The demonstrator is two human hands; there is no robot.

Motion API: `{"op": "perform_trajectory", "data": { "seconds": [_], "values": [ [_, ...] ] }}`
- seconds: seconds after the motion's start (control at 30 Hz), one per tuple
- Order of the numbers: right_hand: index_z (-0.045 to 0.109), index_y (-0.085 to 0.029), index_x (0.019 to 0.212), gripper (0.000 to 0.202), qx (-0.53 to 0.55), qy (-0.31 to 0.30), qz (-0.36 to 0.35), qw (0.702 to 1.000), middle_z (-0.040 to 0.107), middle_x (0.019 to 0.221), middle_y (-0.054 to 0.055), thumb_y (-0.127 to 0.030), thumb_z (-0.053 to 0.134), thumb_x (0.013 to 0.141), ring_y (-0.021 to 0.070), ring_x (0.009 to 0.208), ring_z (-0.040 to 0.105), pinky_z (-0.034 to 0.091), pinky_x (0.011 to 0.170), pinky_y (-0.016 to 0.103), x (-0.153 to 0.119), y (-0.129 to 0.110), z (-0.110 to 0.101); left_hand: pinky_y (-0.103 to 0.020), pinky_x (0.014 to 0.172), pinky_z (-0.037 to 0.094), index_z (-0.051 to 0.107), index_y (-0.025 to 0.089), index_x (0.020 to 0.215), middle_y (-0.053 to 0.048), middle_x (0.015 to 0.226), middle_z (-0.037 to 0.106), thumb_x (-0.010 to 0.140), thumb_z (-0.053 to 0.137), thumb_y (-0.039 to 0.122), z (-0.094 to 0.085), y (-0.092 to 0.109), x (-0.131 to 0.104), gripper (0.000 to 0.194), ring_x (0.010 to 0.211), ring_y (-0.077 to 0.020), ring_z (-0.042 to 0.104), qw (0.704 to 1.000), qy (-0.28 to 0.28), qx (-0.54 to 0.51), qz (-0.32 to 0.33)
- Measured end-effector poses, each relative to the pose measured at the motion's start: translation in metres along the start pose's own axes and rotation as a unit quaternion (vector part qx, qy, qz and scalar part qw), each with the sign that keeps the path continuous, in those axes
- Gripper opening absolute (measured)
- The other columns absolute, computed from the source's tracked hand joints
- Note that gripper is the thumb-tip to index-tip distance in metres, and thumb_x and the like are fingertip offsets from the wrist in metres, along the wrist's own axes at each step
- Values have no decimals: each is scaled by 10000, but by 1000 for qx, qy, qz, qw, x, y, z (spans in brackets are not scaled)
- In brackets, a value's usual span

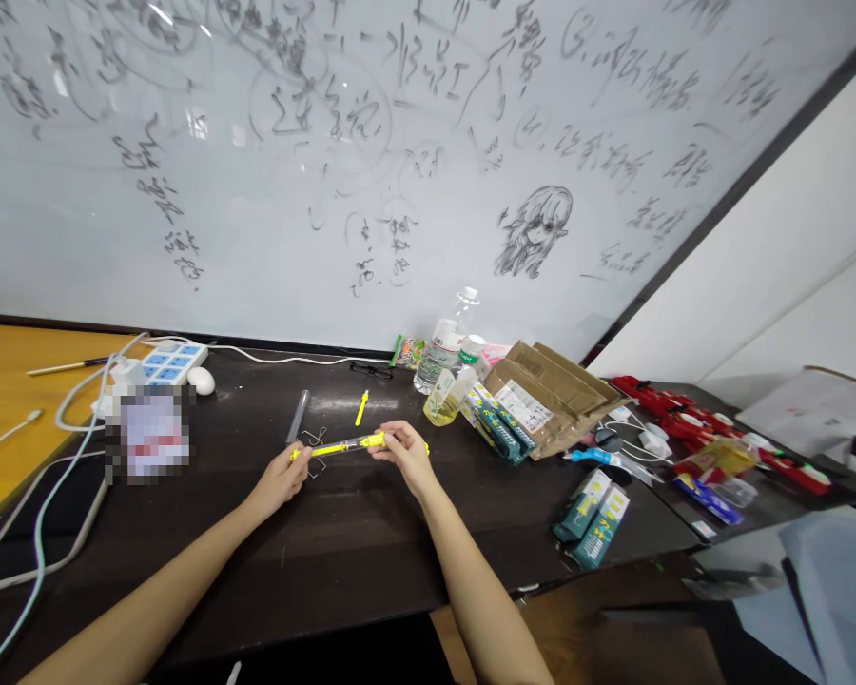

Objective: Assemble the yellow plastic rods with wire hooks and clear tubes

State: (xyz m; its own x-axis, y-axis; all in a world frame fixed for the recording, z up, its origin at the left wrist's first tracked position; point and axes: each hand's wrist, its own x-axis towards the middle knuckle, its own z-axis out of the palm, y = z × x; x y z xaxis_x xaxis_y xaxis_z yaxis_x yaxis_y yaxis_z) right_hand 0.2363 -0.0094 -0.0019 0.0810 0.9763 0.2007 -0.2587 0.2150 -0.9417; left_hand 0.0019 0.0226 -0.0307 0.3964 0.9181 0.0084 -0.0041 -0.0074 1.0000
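Observation:
A thin yellow rod with a dark middle section lies almost level between my two hands above the dark table. At its left end, my left hand is closed in a pinch. My right hand grips the thicker yellow part at the other end, its fingers covering some of it. Bent wire hooks show just behind and below the rod, close to my left fingers; whether they are joined to it I cannot tell. Farther back lie a clear plastic tube and a small yellow strip-like piece.
Bottles, a torn cardboard package and green boxes stand to the right. On the left are a power strip, a white mouse and cables. A whiteboard rises behind the table.

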Motion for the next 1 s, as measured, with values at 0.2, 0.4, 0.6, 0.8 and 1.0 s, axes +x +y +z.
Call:
{"op": "perform_trajectory", "data": {
  "seconds": [0.2, 0.4, 0.6, 0.8, 1.0],
  "values": [
    [573, -181, 904, 312, -15, 24, -19, 999, 650, 827, 16, -382, 705, 705, 146, 610, 678, 581, 562, 256, 3, 9, -1, -121, 322, 199, 325, 206, 690, 106, 501, 308, 785, 476, 577, 1, 2, -3, 412, 359, -23, 259, 1000, 5, 12, 27],
    [585, -179, 882, 292, -36, 20, -36, 999, 673, 857, 36, -368, 711, 698, 136, 593, 658, 570, 569, 274, 3, 9, -1, -123, 311, 176, 310, 209, 665, 112, 473, 277, 762, 485, 601, 2, 3, -2, 440, 346, -22, 230, 1000, 17, 5, 7],
    [586, -179, 864, 272, -29, 17, -34, 999, 673, 848, 35, -353, 713, 699, 125, 587, 645, 555, 546, 256, 3, 9, 0, -125, 282, 174, 386, 202, 713, 114, 442, 298, 761, 506, 585, -3, 0, -1, 404, 302, -27, 257, 1000, -8, 29, 9],
    [593, -183, 871, 241, 1, 3, -28, 1000, 664, 828, 29, -361, 683, 736, 114, 567, 632, 551, 521, 248, 2, 6, 3, -124, 266, 154, 350, 201, 669, 116, 467, 275, 737, 468, 656, -2, 3, 1, 475, 292, -17, 242, 1000, -15, -10, -18],
    [591, -187, 875, 232, 12, -1, -21, 1000, 655, 868, 31, -353, 681, 741, 114, 594, 641, 558, 532, 243, 2, 8, 5, -121, 269, 150, 324, 205, 661, 115, 484, 278, 737, 458, 666, -2, -2, 4, 486, 297, -16, 250, 999, -5, -24, -22]
  ]
}}
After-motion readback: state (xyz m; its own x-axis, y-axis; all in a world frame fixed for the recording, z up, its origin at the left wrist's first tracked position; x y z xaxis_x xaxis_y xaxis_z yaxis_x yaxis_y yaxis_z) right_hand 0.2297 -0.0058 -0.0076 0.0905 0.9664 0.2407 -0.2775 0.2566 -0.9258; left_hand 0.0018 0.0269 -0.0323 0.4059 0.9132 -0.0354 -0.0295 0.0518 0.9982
